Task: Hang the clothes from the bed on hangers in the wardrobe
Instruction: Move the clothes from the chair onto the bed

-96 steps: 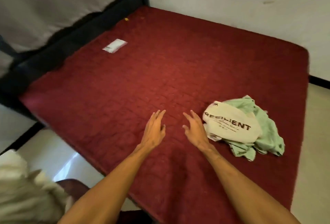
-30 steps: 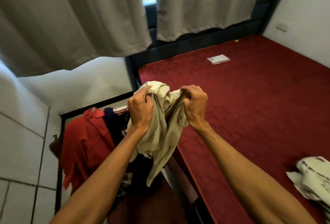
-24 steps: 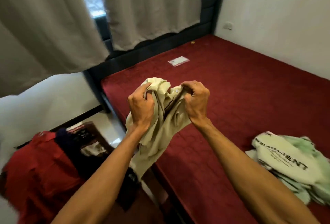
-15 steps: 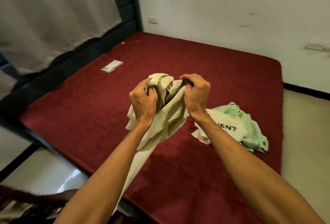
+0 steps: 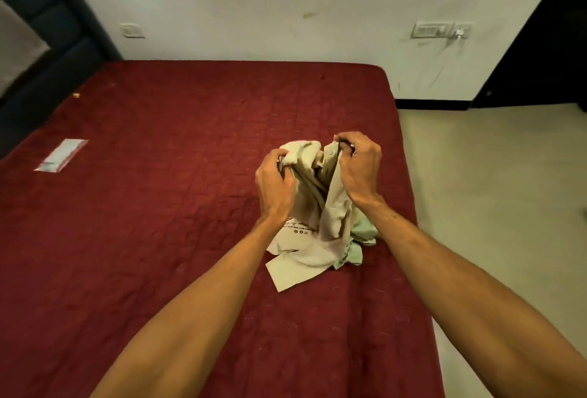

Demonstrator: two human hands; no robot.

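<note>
Lowered toward the bed (image 5: 152, 213), left hand (image 5: 274, 182) and right hand (image 5: 359, 169) fingers (image 5: 345, 139) clutch beige shirt (image 5: 333, 218).

1. The beige shirt (image 5: 320, 194) bunched in my left hand (image 5: 274, 184) and right hand (image 5: 359, 169) is thin, matt cloth, heavily creased.
2. The pale green garment (image 5: 362, 229) is soft, matt cloth too.
3. The bed cover (image 5: 158, 207) is dark red quilted fabric, matt, with stitched lines.
4. The headboard (image 5: 47, 32) looks like dark, padded, matt upholstery.
5. The flat packet (image 5: 60, 154) is glossy clear plastic.
6. The wall (image 5: 254, 0) is matt paint, scuffed.
7. The floor (image 5: 492, 207) is smooth, with a faint sheen.
</note>
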